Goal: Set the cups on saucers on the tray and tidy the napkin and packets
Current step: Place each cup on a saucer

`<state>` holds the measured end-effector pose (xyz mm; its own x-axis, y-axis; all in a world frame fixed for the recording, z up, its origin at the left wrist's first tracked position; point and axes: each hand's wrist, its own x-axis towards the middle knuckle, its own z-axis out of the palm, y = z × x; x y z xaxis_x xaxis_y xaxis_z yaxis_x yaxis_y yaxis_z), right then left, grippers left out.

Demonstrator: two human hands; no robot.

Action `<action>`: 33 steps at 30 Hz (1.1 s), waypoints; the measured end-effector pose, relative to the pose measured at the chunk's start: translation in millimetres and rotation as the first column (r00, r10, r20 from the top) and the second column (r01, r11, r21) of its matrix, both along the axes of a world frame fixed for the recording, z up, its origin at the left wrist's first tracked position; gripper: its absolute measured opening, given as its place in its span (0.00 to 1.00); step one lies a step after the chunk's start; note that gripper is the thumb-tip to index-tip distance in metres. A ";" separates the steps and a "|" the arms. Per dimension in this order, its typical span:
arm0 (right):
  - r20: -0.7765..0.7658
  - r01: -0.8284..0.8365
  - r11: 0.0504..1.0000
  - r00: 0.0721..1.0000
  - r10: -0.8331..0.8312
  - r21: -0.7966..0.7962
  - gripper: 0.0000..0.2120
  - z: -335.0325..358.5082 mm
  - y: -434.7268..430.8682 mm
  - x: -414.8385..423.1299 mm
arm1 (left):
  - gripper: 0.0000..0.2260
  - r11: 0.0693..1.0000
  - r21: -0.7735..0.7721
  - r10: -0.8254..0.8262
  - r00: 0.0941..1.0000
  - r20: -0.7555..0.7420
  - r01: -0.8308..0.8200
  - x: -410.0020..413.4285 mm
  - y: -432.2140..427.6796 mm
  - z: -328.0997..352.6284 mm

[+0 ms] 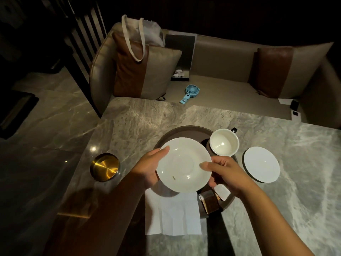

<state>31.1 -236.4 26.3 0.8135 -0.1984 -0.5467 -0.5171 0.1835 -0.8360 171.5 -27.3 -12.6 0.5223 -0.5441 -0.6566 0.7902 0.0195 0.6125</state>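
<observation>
Both my hands hold a white saucer point(183, 164) above the round dark tray point(184, 131). My left hand point(151, 166) grips its left rim, thumb on top. My right hand point(224, 173) grips its right rim. A white cup point(223, 142) with a dark handle stands on the tray's right side. A second white saucer point(261, 164) lies on the marble table to the right of the tray. A white napkin point(173, 213) hangs over the tray's near edge onto the table. Brown and white packets point(212, 199) lie on the tray under my right hand.
A brass bowl point(104, 167) sits on the table point(140, 117) to the left. Behind the table is a beige sofa point(221, 87) with brown cushions, a tote bag point(140, 37), and a blue hand fan point(190, 93). Phones lie at the sofa's right end point(294, 108).
</observation>
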 end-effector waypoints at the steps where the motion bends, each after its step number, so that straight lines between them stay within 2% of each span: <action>1: 0.022 0.025 1.000 0.999 -0.024 -0.008 0.18 5.0 0.3 -3.1 | 0.14 1.000 -0.003 -0.012 1.000 0.013 0.012 -6.5 0.2 2.7; 7: 0.087 0.227 0.973 0.971 -0.225 -0.024 0.09 22.2 15.2 -23.7 | 0.12 0.996 -0.089 0.043 0.989 0.140 -0.031 -43.4 -3.3 30.2; 12: 0.021 0.388 0.901 0.917 -0.399 0.192 0.10 26.6 19.2 -43.6 | 0.15 0.998 -0.059 0.039 0.976 0.216 -0.027 -67.8 -8.0 48.6; 15: 0.037 0.390 0.888 0.911 -0.410 0.243 0.11 27.5 16.0 -60.0 | 0.16 0.998 -0.059 0.026 0.972 0.232 -0.012 -78.8 -14.9 54.0; 22: 0.096 0.453 0.869 0.873 -0.477 0.197 0.07 27.0 -0.2 -96.7 | 0.15 0.999 -0.017 -0.023 0.980 0.196 0.027 -105.1 -37.6 56.8; 29: 0.080 0.503 0.830 0.842 -0.533 0.240 0.07 30.3 -37.5 -135.9 | 0.11 0.996 -0.057 -0.061 0.981 0.187 0.073 -133.9 -70.7 65.1; 33: 0.072 0.524 0.819 0.831 -0.552 0.234 0.08 29.1 -64.7 -154.4 | 0.10 0.998 -0.018 -0.054 0.982 0.178 0.058 -150.7 -90.7 69.4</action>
